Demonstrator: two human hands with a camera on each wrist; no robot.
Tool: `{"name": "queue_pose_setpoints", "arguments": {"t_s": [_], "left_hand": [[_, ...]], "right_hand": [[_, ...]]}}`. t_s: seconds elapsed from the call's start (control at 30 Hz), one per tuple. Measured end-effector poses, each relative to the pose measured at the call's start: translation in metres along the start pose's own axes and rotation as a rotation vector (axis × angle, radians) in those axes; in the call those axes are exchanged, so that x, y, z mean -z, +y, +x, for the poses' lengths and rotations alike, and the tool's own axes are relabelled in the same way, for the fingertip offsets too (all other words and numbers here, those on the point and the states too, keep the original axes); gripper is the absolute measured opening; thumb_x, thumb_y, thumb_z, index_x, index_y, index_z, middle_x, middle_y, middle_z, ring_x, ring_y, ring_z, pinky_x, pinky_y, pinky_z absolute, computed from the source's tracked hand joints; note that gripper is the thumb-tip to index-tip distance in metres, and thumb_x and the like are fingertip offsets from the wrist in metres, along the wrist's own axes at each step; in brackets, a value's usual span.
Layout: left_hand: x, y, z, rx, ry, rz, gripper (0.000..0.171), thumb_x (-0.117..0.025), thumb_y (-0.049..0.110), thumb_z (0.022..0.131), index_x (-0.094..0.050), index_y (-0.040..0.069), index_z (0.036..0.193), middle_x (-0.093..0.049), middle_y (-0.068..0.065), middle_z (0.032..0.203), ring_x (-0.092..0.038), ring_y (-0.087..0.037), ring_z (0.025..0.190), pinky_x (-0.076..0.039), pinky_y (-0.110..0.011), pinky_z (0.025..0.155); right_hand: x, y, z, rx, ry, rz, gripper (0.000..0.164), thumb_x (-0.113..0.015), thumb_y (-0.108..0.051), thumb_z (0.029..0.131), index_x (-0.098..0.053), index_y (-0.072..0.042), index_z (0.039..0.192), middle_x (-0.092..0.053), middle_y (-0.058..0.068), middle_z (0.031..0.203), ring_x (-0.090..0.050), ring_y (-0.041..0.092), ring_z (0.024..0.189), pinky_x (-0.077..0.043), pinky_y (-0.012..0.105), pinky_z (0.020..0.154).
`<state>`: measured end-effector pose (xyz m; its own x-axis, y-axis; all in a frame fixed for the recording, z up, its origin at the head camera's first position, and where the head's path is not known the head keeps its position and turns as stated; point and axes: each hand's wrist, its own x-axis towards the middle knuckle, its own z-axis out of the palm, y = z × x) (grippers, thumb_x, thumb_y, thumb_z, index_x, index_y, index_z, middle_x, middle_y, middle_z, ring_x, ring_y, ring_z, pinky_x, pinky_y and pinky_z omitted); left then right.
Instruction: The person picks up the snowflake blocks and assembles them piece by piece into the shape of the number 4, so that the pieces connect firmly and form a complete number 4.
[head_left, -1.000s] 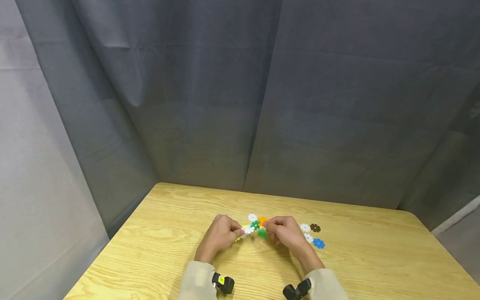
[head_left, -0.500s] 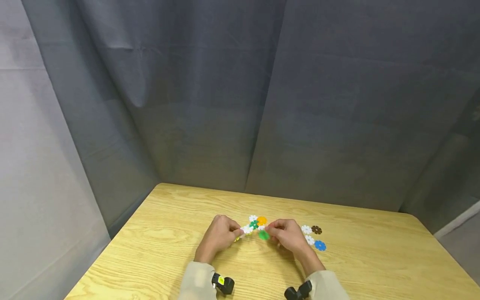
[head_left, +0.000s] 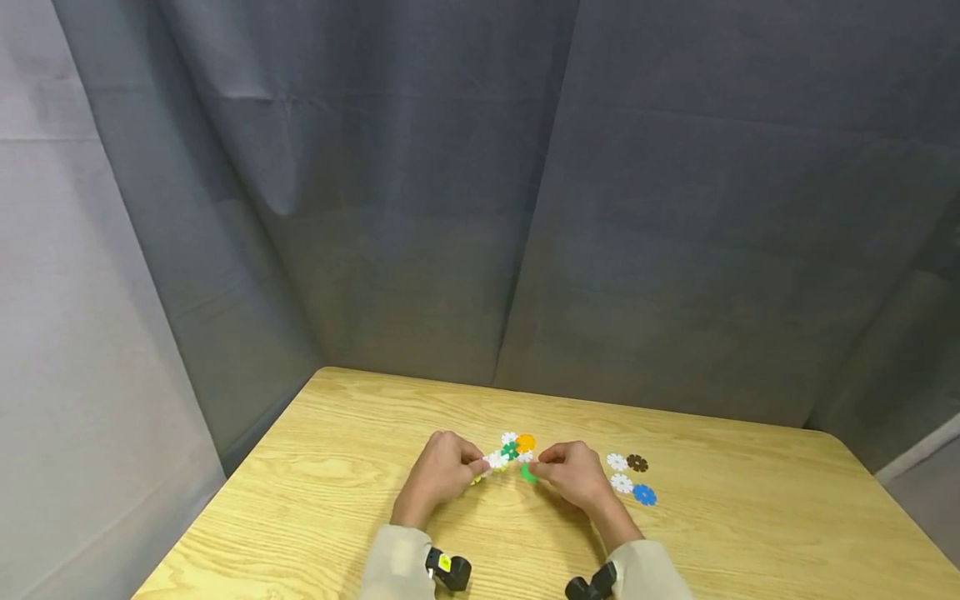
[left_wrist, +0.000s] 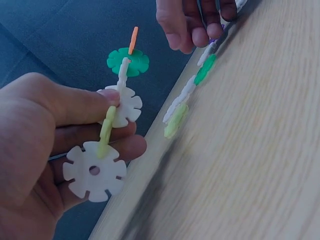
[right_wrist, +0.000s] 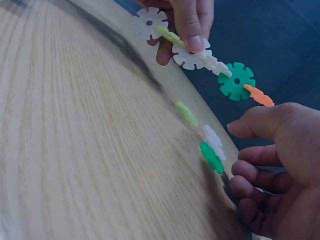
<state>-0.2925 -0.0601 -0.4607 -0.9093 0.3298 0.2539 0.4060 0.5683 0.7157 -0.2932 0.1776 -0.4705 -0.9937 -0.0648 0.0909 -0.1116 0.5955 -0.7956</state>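
My left hand (head_left: 438, 471) pinches a chain of slotted flower-shaped plastic discs between thumb and fingers. In the left wrist view a white disc (left_wrist: 80, 167) hangs at the near end, joined to a yellow disc (left_wrist: 105, 127). Thumb and fingertips grip another white disc (left_wrist: 131, 104) further along. Past it come one more white disc, a green disc (right_wrist: 242, 91) and an orange disc (right_wrist: 260, 95) at the far end. My right hand (head_left: 577, 475) is just below the orange end, its fingers loosely bent around nothing.
Under the hands, loose yellow (right_wrist: 186, 114), white (right_wrist: 214, 141) and green (right_wrist: 211, 157) discs lie on the wooden table (head_left: 750, 517). To the right lie a brown disc (head_left: 637, 462), a blue disc (head_left: 645, 494) and two white ones. A grey curtain (head_left: 420, 208) hangs behind.
My right hand has let go of the orange disc and moved slightly down, away from the chain. The left hand keeps its grip in about the same place.
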Motion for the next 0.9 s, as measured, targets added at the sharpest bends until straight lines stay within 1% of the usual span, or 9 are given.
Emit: {"name": "queue_pose_setpoints", "arguments": {"t_s": [0.17, 0.3, 0.37, 0.43, 0.5, 0.6, 0.7, 0.8, 0.9], "left_hand": [[-0.001, -0.002, 0.0, 0.015, 0.002, 0.015, 0.012, -0.075, 0.016, 0.091, -0.081, 0.013, 0.081, -0.072, 0.011, 0.081, -0.058, -0.007, 0.069, -0.051, -0.03, 0.066], [-0.001, -0.003, 0.001, 0.03, -0.001, 0.024, 0.012, -0.075, 0.016, 0.091, -0.081, 0.014, 0.081, -0.071, 0.011, 0.081, -0.058, -0.007, 0.069, -0.051, -0.03, 0.066], [0.0, -0.003, 0.001, 0.036, 0.0, 0.025, 0.012, -0.075, 0.017, 0.091, -0.081, 0.014, 0.081, -0.071, 0.011, 0.081, -0.058, -0.007, 0.07, -0.051, -0.03, 0.067], [0.0, -0.003, 0.001, 0.035, 0.0, 0.025, 0.012, -0.075, 0.017, 0.091, -0.081, 0.014, 0.081, -0.072, 0.011, 0.082, -0.058, -0.007, 0.07, -0.051, -0.03, 0.067], [0.001, -0.002, 0.002, 0.032, 0.0, 0.022, 0.011, -0.075, 0.017, 0.091, -0.081, 0.014, 0.082, -0.072, 0.01, 0.083, -0.058, -0.007, 0.07, -0.052, -0.03, 0.067], [0.001, -0.002, 0.001, 0.029, 0.0, 0.016, 0.011, -0.075, 0.016, 0.091, -0.081, 0.014, 0.082, -0.072, 0.009, 0.083, -0.059, -0.007, 0.071, -0.052, -0.031, 0.068], [0.001, -0.002, 0.001, 0.036, 0.003, 0.013, 0.01, -0.075, 0.016, 0.091, -0.081, 0.013, 0.083, -0.073, 0.008, 0.085, -0.06, -0.007, 0.073, -0.053, -0.031, 0.069], [0.0, -0.003, 0.001, 0.039, 0.003, 0.01, 0.01, -0.075, 0.016, 0.091, -0.081, 0.012, 0.084, -0.073, 0.008, 0.086, -0.061, -0.006, 0.075, -0.053, -0.031, 0.07], [0.0, -0.003, 0.001, 0.036, 0.006, 0.016, 0.01, -0.075, 0.015, 0.091, -0.081, 0.012, 0.083, -0.073, 0.008, 0.085, -0.061, -0.006, 0.075, -0.053, -0.031, 0.07]], "right_hand": [[-0.002, -0.001, 0.001, 0.017, -0.014, -0.052, 0.019, -0.08, -0.022, 0.085, -0.076, -0.004, 0.09, -0.07, 0.002, 0.086, -0.062, 0.018, 0.075, -0.051, 0.035, 0.063], [-0.002, -0.001, 0.003, 0.029, -0.024, -0.107, 0.02, -0.08, -0.023, 0.085, -0.077, -0.004, 0.089, -0.072, 0.005, 0.089, -0.065, 0.021, 0.08, -0.054, 0.038, 0.066], [-0.002, -0.002, 0.005, 0.037, -0.03, -0.124, 0.018, -0.08, -0.022, 0.084, -0.078, -0.004, 0.087, -0.072, 0.006, 0.089, -0.064, 0.021, 0.079, -0.054, 0.038, 0.066], [-0.003, -0.002, 0.007, 0.033, -0.039, -0.132, 0.016, -0.08, -0.021, 0.084, -0.078, -0.006, 0.082, -0.072, 0.005, 0.085, -0.061, 0.019, 0.073, -0.051, 0.037, 0.062], [-0.005, -0.002, 0.009, 0.03, -0.038, -0.15, 0.014, -0.081, -0.02, 0.083, -0.078, -0.007, 0.081, -0.071, 0.004, 0.085, -0.058, 0.017, 0.07, -0.049, 0.035, 0.061], [-0.007, -0.001, 0.011, 0.03, -0.035, -0.185, 0.016, -0.082, -0.02, 0.082, -0.078, -0.005, 0.086, -0.072, 0.008, 0.09, -0.06, 0.02, 0.074, -0.051, 0.037, 0.063], [-0.008, 0.0, 0.012, 0.028, -0.029, -0.224, 0.023, -0.083, -0.021, 0.081, -0.078, -0.003, 0.094, -0.072, 0.011, 0.098, -0.065, 0.025, 0.085, -0.054, 0.042, 0.071], [-0.009, -0.001, 0.012, 0.011, -0.037, -0.234, 0.025, -0.084, -0.021, 0.08, -0.076, -0.002, 0.095, -0.072, 0.009, 0.096, -0.065, 0.029, 0.088, -0.054, 0.045, 0.073], [-0.01, -0.002, 0.012, -0.008, -0.044, -0.234, 0.024, -0.085, -0.021, 0.08, -0.075, -0.003, 0.092, -0.07, 0.007, 0.092, -0.064, 0.026, 0.085, -0.053, 0.044, 0.072]]}}
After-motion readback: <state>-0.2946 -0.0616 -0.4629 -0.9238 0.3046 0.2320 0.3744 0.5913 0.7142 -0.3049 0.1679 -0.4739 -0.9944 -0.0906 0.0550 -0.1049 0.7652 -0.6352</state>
